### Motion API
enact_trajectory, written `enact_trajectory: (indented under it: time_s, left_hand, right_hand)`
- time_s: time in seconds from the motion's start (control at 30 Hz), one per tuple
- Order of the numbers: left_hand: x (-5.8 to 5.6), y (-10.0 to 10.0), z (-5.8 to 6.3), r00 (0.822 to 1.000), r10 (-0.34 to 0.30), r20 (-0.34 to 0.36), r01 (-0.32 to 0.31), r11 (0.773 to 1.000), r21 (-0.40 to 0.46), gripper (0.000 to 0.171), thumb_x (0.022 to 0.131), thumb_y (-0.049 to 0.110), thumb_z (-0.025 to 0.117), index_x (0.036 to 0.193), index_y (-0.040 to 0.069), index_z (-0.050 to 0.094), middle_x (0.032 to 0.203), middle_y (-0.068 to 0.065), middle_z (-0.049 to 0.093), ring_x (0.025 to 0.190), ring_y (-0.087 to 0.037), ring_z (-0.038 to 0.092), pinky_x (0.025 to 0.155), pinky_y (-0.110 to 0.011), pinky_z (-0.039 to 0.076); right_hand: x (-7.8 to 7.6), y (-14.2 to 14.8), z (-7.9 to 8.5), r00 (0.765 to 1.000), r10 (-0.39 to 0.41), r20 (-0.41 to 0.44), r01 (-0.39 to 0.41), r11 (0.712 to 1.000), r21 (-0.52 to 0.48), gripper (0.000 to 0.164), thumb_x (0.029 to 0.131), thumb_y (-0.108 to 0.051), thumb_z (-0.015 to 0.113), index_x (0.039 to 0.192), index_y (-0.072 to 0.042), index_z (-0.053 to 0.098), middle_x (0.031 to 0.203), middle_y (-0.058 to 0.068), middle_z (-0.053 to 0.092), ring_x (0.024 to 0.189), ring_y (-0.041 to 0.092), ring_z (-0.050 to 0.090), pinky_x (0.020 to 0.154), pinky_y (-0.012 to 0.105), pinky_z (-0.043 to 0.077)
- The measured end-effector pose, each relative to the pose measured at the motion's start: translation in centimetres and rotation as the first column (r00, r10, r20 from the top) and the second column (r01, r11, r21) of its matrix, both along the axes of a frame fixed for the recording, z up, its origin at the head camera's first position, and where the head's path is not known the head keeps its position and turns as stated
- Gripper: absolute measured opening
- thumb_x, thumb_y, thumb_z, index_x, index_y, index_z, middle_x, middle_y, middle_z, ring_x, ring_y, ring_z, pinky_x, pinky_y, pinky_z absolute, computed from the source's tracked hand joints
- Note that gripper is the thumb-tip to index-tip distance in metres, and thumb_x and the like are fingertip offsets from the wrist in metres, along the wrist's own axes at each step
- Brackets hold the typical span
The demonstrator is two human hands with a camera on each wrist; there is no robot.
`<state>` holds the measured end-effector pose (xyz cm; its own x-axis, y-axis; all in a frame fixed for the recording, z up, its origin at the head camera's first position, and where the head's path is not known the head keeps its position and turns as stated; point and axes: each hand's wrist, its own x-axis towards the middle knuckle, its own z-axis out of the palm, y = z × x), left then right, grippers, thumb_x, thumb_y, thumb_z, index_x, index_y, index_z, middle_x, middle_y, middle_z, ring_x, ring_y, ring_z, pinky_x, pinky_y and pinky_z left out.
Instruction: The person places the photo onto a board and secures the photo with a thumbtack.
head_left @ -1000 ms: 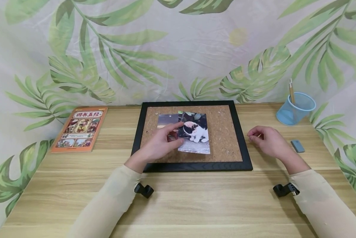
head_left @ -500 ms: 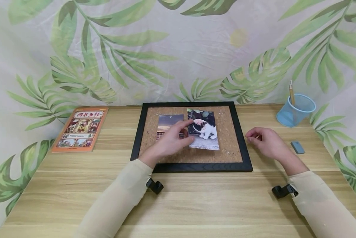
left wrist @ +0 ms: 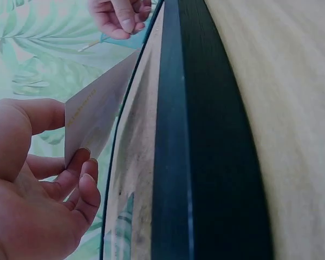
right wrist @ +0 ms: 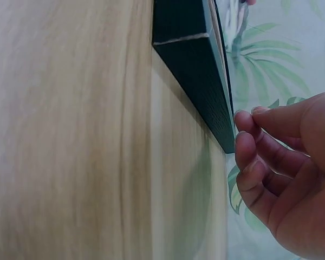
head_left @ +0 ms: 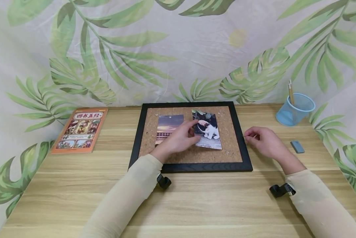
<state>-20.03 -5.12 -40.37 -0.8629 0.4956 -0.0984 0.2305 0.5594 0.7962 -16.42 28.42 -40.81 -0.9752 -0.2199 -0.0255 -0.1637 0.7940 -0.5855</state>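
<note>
My left hand [head_left: 182, 136] pinches the left edge of a cat photo [head_left: 209, 132] between thumb and fingers. The photo is tilted above the right part of a black-framed corkboard [head_left: 230, 155]; its white back [left wrist: 95, 116] shows in the left wrist view. A sunset photo [head_left: 169, 124] lies on the board's left half with a small pin [head_left: 170, 116] at its top, partly covered by my left hand. My right hand [head_left: 262, 140] hovers beside the board's right frame edge, thumb and index tips together, other fingers curled. Whether a tiny thing sits between those tips, I cannot tell.
An orange book [head_left: 80, 130] lies at the left of the wooden table [head_left: 219, 201]. A blue mesh pen cup [head_left: 295, 110] with pencils [head_left: 291, 92] stands at the back right. Near my right wrist lies a blue-grey eraser [head_left: 298, 146]. A leaf-patterned cloth [head_left: 195, 49] hangs behind.
My left hand has carried the cat photo rightward over the corkboard, uncovering more of the sunset photo. My right hand has shifted slightly left, up to the frame's edge.
</note>
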Motion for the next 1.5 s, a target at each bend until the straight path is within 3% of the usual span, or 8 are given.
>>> enact_trajectory:
  time_s: [0.4, 0.57, 0.6, 0.9, 1.2, 1.3, 1.43, 1.5]
  left_hand:
    - [-1.4, 0.9, -1.0, 0.999, -0.042, 0.022, 0.045, 0.986, -0.158, 0.076, 0.106, 0.024, 0.067, 0.169, 0.002, 0.031, 0.081, -0.002, 0.059, 0.071, -0.014, 0.053, 0.063, -0.027, 0.041]
    - [-1.9, 1.1, -1.4, 0.997, -0.071, 0.020, 0.074, 0.980, -0.184, 0.075, 0.107, 0.026, 0.066, 0.168, 0.000, 0.032, 0.083, -0.001, 0.061, 0.070, -0.013, 0.053, 0.065, -0.028, 0.042]
    - [-2.3, 1.0, -2.1, 0.997, -0.080, 0.010, 0.081, 0.980, -0.181, 0.076, 0.107, 0.029, 0.066, 0.168, 0.000, 0.032, 0.083, 0.000, 0.061, 0.069, -0.012, 0.052, 0.064, -0.029, 0.041]
    - [-2.2, 1.5, -1.4, 0.996, -0.092, 0.002, 0.090, 0.972, -0.217, 0.075, 0.107, 0.027, 0.064, 0.168, -0.003, 0.031, 0.107, -0.013, 0.065, 0.078, -0.018, 0.057, 0.079, -0.035, 0.047]
    - [-2.0, 1.7, -1.4, 0.996, -0.084, -0.009, 0.079, 0.967, -0.243, 0.073, 0.107, 0.027, 0.063, 0.167, -0.002, 0.034, 0.149, -0.023, 0.059, 0.122, -0.031, 0.062, 0.110, -0.044, 0.049]
    - [-2.9, 1.8, -2.7, 0.997, -0.075, -0.014, 0.069, 0.964, -0.256, 0.076, 0.105, 0.031, 0.064, 0.167, -0.001, 0.034, 0.156, -0.022, 0.056, 0.132, -0.030, 0.059, 0.115, -0.044, 0.048]
    - [-4.4, 2.0, -4.9, 0.997, -0.074, -0.025, 0.065, 0.959, -0.276, 0.079, 0.104, 0.036, 0.065, 0.168, 0.002, 0.035, 0.148, -0.017, 0.062, 0.127, -0.026, 0.060, 0.112, -0.042, 0.049]
    - [-4.6, 2.0, -4.9, 0.997, -0.076, -0.031, 0.065, 0.959, -0.275, 0.077, 0.103, 0.036, 0.065, 0.167, 0.002, 0.037, 0.146, -0.017, 0.062, 0.127, -0.026, 0.060, 0.113, -0.042, 0.049]
  right_hand:
    - [-0.4, -0.8, 0.3, 0.999, -0.009, 0.041, 0.012, 0.998, -0.064, 0.014, 0.107, -0.009, 0.066, 0.113, 0.001, 0.074, 0.097, 0.013, 0.078, 0.082, 0.016, 0.066, 0.071, 0.027, 0.052]
    - [-1.1, -1.5, 0.5, 0.993, -0.017, 0.113, 0.032, 0.990, -0.135, 0.018, 0.109, -0.008, 0.061, 0.118, 0.004, 0.071, 0.105, 0.019, 0.078, 0.086, 0.019, 0.070, 0.070, 0.024, 0.057]
    - [-1.3, -1.7, 0.5, 0.992, -0.020, 0.127, 0.038, 0.988, -0.146, 0.018, 0.110, -0.008, 0.061, 0.119, 0.004, 0.071, 0.107, 0.020, 0.078, 0.086, 0.019, 0.071, 0.071, 0.024, 0.058]
    - [-3.7, -3.9, 1.0, 0.980, -0.005, 0.198, 0.055, 0.967, -0.249, 0.022, 0.111, -0.012, 0.061, 0.123, 0.004, 0.068, 0.104, 0.020, 0.076, 0.077, 0.021, 0.066, 0.063, 0.029, 0.055]
    - [-6.2, -6.4, 1.1, 0.948, -0.007, 0.317, 0.128, 0.923, -0.362, 0.024, 0.112, -0.013, 0.059, 0.126, 0.005, 0.066, 0.105, 0.015, 0.076, 0.077, 0.016, 0.063, 0.066, 0.026, 0.055]
    - [-6.9, -7.2, 1.2, 0.938, -0.015, 0.347, 0.151, 0.916, -0.371, 0.027, 0.112, -0.014, 0.058, 0.130, 0.005, 0.066, 0.108, 0.016, 0.076, 0.080, 0.017, 0.064, 0.067, 0.025, 0.054]
    - [-8.0, -8.2, 1.1, 0.935, -0.007, 0.353, 0.149, 0.915, -0.376, 0.028, 0.112, -0.012, 0.058, 0.131, 0.008, 0.066, 0.110, 0.019, 0.076, 0.081, 0.017, 0.064, 0.068, 0.025, 0.055]
    - [-8.6, -8.6, 0.9, 0.937, -0.004, 0.349, 0.148, 0.911, -0.386, 0.028, 0.111, -0.011, 0.059, 0.130, 0.009, 0.066, 0.108, 0.019, 0.077, 0.079, 0.016, 0.065, 0.068, 0.025, 0.055]
